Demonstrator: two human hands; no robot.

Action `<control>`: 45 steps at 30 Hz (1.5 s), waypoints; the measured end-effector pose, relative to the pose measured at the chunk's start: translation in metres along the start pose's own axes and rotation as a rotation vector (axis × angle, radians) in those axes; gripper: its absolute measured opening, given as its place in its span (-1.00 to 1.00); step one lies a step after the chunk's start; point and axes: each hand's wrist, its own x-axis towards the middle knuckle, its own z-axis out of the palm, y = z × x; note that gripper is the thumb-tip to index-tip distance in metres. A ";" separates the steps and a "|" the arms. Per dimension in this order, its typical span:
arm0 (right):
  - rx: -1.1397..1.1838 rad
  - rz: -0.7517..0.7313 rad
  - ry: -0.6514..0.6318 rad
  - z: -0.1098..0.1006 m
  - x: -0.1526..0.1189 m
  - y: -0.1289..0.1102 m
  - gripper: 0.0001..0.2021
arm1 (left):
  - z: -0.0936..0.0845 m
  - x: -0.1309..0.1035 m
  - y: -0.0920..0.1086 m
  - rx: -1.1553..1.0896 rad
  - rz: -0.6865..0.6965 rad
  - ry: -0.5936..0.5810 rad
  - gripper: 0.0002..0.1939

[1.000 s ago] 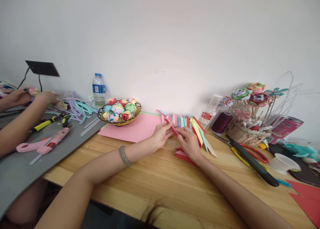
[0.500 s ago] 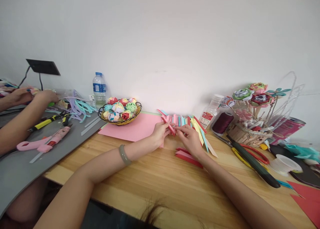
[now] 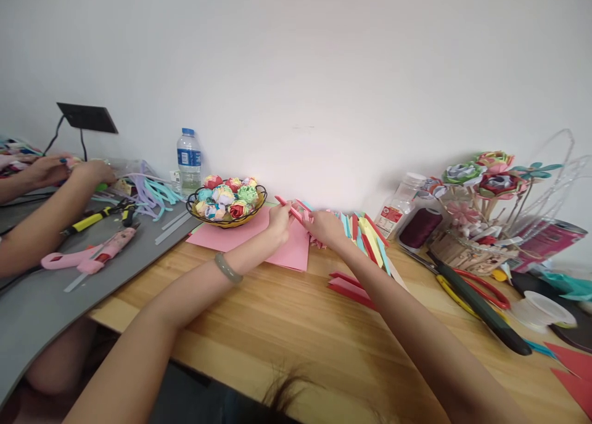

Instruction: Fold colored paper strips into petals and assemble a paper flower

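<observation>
Near the wall, my left hand (image 3: pixel 279 222) is closed around a pinkish-red folded paper strip (image 3: pixel 296 213) that slants between my hands. My right hand (image 3: pixel 326 226) pinches the lower end of this strip, its fingertips partly hidden. Beneath and behind my right hand runs a row of folded paper strips (image 3: pixel 369 237) in red, yellow, blue and pink. More red folded strips (image 3: pixel 352 289) lie on the table below my right wrist. Pink paper sheets (image 3: pixel 296 254) are spread under my left hand.
Left of my hands stands a basket of paper flowers (image 3: pixel 226 221), with a water bottle (image 3: pixel 189 165) behind. A co-worker's hands (image 3: pixel 86 176) and a pink glue gun (image 3: pixel 99 254) are farther left. At right are a thread spool (image 3: pixel 420 228), scissors (image 3: pixel 481 307) and a flower pot (image 3: pixel 474 248).
Both hands have moved left with the strip, away from the row. My right hand has left the row's edge and now grips the strip's end. The view has shifted slightly.
</observation>
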 end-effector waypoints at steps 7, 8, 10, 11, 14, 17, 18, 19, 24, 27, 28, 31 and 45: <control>-0.124 0.190 -0.207 0.009 0.013 -0.008 -0.71 | -0.002 0.008 0.007 -0.114 0.014 0.052 -0.89; -0.126 0.203 -0.229 0.009 0.014 -0.007 -0.70 | -0.002 0.009 0.007 -0.126 0.013 0.057 -0.88; -0.116 0.219 -0.267 0.008 0.013 -0.006 -0.71 | -0.002 0.010 0.008 -0.147 0.009 0.067 -0.88; -0.107 0.222 -0.282 0.007 0.013 -0.004 -0.71 | -0.002 0.010 0.008 -0.156 0.006 0.070 -0.87; -0.076 0.231 -0.306 0.006 0.012 0.001 -0.70 | -0.001 0.010 0.008 -0.174 -0.009 0.072 -0.86; -0.050 0.249 -0.300 0.005 0.012 0.005 -0.70 | 0.000 0.008 0.008 -0.176 -0.030 0.069 -0.86; -0.041 0.254 -0.295 0.005 0.012 0.007 -0.70 | 0.000 0.007 0.008 -0.174 -0.038 0.068 -0.86; -0.031 0.258 -0.288 0.005 0.012 0.008 -0.70 | 0.000 0.006 0.008 -0.171 -0.045 0.066 -0.86; 0.027 0.260 -0.238 0.003 0.011 0.010 -0.69 | 0.002 0.002 0.009 -0.150 -0.066 0.049 -0.84; 0.063 0.249 -0.200 0.000 0.009 0.012 -0.72 | 0.002 0.001 0.009 -0.141 -0.067 0.036 -0.83; 0.075 0.242 -0.183 -0.002 0.008 0.012 -0.72 | 0.002 0.001 0.009 -0.136 -0.067 0.031 -0.82; 0.113 0.215 -0.117 -0.008 0.004 0.015 -0.74 | 0.002 0.001 0.009 -0.111 -0.075 0.007 -0.82; 0.486 -0.022 0.182 -0.029 -0.046 0.039 -0.68 | 0.009 -0.025 -0.023 0.049 -0.280 -0.309 -0.94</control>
